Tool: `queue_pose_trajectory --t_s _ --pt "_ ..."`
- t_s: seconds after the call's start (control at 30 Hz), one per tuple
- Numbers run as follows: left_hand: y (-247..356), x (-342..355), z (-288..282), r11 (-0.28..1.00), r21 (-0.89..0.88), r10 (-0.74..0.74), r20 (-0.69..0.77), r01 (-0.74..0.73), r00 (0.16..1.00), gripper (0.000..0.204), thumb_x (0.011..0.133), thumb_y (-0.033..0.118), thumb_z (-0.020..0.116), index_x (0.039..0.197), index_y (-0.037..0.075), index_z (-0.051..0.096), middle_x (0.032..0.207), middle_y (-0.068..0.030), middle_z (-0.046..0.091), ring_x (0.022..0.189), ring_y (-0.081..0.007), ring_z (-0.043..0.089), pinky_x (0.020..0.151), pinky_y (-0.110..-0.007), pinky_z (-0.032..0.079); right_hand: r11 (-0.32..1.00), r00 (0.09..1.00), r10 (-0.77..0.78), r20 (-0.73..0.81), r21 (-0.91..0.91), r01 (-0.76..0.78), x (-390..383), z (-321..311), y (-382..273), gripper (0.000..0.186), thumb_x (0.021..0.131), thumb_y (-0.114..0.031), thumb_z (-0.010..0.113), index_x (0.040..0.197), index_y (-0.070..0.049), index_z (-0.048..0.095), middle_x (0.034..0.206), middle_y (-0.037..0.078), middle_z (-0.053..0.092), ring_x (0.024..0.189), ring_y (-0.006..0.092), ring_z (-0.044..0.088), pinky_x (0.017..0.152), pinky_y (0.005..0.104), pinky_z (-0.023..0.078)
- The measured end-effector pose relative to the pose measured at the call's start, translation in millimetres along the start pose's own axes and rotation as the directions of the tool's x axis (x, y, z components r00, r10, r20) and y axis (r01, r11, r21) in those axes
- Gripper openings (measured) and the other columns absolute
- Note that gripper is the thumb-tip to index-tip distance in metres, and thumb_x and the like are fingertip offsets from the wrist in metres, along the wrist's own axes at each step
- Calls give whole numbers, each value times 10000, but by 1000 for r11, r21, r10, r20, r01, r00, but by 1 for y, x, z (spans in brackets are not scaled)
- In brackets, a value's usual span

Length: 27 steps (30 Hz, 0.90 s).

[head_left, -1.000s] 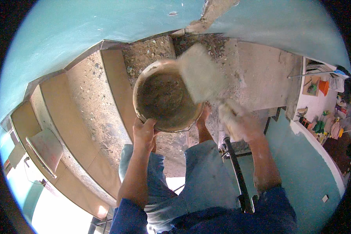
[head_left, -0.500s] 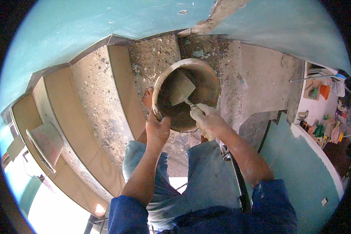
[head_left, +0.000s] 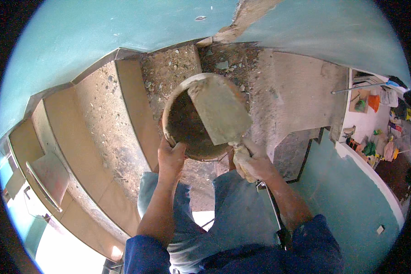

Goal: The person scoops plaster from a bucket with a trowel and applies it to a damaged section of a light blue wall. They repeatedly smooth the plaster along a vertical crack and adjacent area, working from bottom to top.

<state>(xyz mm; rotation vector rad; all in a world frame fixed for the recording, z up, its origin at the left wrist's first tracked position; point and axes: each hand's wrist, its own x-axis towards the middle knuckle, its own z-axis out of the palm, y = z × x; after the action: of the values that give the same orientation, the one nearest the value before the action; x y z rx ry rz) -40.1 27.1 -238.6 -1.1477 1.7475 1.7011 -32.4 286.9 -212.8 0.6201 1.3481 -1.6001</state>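
A round bucket (head_left: 167, 119) with a mortar-crusted rim stands in front of me, with a dark inside. My left hand (head_left: 171, 159) grips its near-left rim, thumb over the edge. My right hand (head_left: 252, 160) is closed around the handle of a trowel (head_left: 220, 112). The trowel's broad blade, coated in grey-beige mortar, is raised above the bucket and covers the right part of its opening. How much lies in the bucket cannot be made out.
Stairs with tan tiled treads (head_left: 73, 123) curve down the left side. A second bucket (head_left: 50, 179) sits there. Loose rubble (head_left: 222, 65) lies on bare steps by the teal wall (head_left: 160, 23). At far right, below, are an orange container (head_left: 373, 103) and scattered items.
The trowel has come up out of the bucket, its blade now above the rim and nearer to me. My left hand stays on the rim; the whole view has shifted slightly.
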Motion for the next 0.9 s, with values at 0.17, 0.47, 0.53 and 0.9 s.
queue_pose_trajectory --t_s 0.17,0.47,0.53,0.9 --pt "7 2 1 991 -69 -116 -53 112 992 383 855 12 589 1237 16 564 1054 -99 664 820 -202 675 646 -330 581 975 964 -134 -231 146 170 12 -17 -17 347 1035 -172 527 1352 -33 503 795 19 558 573 90 515 473 260 436" --pt "15 6 -3 988 -96 -126 -81 118 989 423 872 70 607 1287 50 525 1099 -115 653 875 -260 684 699 -401 606 879 789 -392 -473 61 473 89 -11 -61 519 905 -137 699 1367 -87 467 820 16 570 567 98 529 477 270 470" --pt "15 6 -2 977 -165 -156 -116 136 981 396 859 25 601 1249 55 541 1028 -87 649 806 -196 669 623 -311 581 877 816 -326 -478 168 449 107 1 -73 549 909 -148 704 1388 -49 454 861 18 580 624 90 568 517 269 518" --pt "15 5 -3 975 -178 -144 -52 132 988 394 856 21 579 1246 63 540 1024 -91 653 799 -209 677 634 -323 594 802 623 -571 -534 -202 562 118 40 -79 467 895 -55 685 1323 -7 506 944 42 599 804 91 577 670 258 493"
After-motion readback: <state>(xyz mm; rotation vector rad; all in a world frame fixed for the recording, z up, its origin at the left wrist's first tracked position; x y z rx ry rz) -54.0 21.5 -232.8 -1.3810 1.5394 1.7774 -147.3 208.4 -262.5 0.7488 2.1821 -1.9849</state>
